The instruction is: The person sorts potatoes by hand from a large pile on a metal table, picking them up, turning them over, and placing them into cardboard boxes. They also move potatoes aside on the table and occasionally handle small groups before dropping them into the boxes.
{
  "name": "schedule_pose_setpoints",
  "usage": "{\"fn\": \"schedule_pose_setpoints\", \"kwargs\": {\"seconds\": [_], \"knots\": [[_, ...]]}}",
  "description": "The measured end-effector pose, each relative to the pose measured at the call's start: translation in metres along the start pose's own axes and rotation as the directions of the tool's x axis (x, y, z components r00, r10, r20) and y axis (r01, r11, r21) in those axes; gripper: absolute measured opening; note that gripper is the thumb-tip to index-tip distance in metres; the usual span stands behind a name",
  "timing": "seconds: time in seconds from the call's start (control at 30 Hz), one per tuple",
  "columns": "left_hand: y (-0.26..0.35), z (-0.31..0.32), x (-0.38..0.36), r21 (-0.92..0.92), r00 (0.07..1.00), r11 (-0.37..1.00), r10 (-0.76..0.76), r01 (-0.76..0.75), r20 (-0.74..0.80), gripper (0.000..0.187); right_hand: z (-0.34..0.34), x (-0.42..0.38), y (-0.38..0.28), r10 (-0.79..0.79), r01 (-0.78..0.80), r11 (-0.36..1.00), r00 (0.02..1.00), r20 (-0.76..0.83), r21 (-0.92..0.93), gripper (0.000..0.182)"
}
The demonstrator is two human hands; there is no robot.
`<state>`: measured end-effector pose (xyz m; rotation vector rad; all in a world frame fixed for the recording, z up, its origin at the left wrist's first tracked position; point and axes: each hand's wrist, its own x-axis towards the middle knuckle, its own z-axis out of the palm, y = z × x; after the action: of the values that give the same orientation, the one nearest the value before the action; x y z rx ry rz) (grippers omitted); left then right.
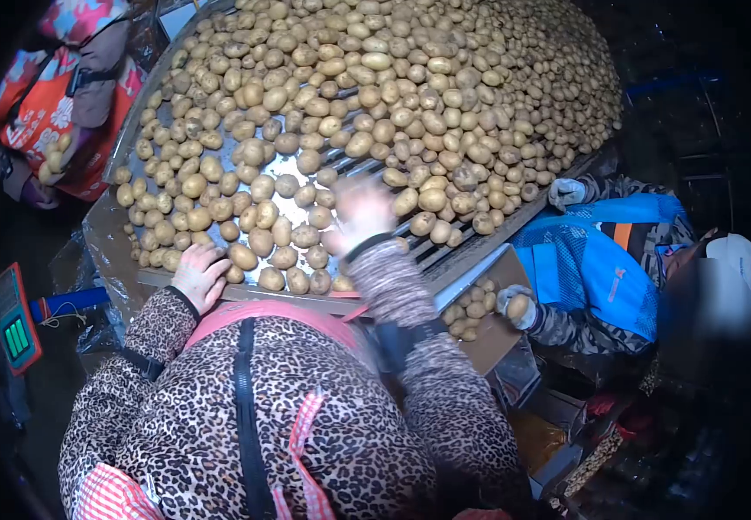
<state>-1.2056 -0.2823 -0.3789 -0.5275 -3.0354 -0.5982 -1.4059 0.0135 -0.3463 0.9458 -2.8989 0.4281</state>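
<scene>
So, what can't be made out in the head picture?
All in the head view:
Right hand: fingers and any grip, lost to motion blur.
Left hand: underside, hidden by the hand itself.
Green display: digits too small.
Potato heap: far part, cut off by the upper edge.

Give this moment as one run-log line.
left hand: at table edge | right hand: blurred over potatoes, grip unclear | blue-clad co-worker: holding one potato | scale: lit

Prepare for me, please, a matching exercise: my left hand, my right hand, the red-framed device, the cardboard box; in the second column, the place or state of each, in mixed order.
1. Left hand
2. Right hand
3. Red-framed device
4. Cardboard box

A. Blurred
B. Holds potatoes
C. On the table's near edge
D. Shows green display

Pairs: 1-C, 2-A, 3-D, 4-B
</scene>
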Motion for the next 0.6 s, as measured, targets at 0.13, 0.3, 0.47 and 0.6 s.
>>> {"fn": "schedule_pose_setpoints", "kwargs": {"seconds": [0.13, 0.3, 0.47, 0.6], "knots": [[0.001, 0.002, -0.008, 0.005, 0.999, 1.000, -0.029, 0.029, -0.027, 0.040, -0.014, -0.009, 0.159, 0.750, -0.784, 0.592, 0.621, -0.228, -0.186, 0.084], [-0.001, 0.002, 0.002, -0.017, 0.988, 0.993, -0.116, 0.115, -0.100, 0.038, 0.006, 0.012, 0.087, 0.694, -0.726, 0.688, 0.649, 0.313, -0.020, 0.084], [0.001, -0.005, 0.032, -0.069, 0.991, 0.998, -0.013, 0.004, -0.130, 0.035, 0.012, -0.012, 0.026, 0.271, -0.339, 0.923, 0.909, 0.317, 0.183, 0.075], [0.000, -0.001, 0.011, -0.044, 0.990, 0.994, -0.101, 0.097, -0.102, 0.035, -0.007, -0.062, 0.107, 0.302, -0.264, 0.895, 0.952, -0.053, 0.360, 0.074]]}}
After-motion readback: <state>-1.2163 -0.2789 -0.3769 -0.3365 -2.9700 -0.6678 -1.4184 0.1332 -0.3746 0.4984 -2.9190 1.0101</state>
